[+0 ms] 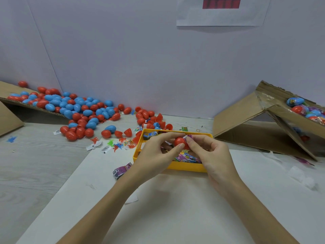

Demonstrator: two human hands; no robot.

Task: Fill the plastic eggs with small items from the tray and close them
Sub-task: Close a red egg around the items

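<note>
I am gripping a red egg [180, 142] with my left hand [158, 152] above the yellow tray [186, 167], while my right hand [210, 152] is pinching a purple wrapper [188, 137] at the egg's top.

— What are the eggs [82, 110] made of?
— Glossy plastic, red and blue, smooth with small highlights. The tray [186, 167] is yellow plastic too, smooth but duller.
— And the surface [35, 166]?
— Pale wood grain, matt; a smooth white sheet [175, 208] lies over it.
— The boxes [242, 117]?
— Brown cardboard, matt, with rough torn edges and shiny clear tape. The packets [121, 170] look like crinkled glossy foil.
</note>
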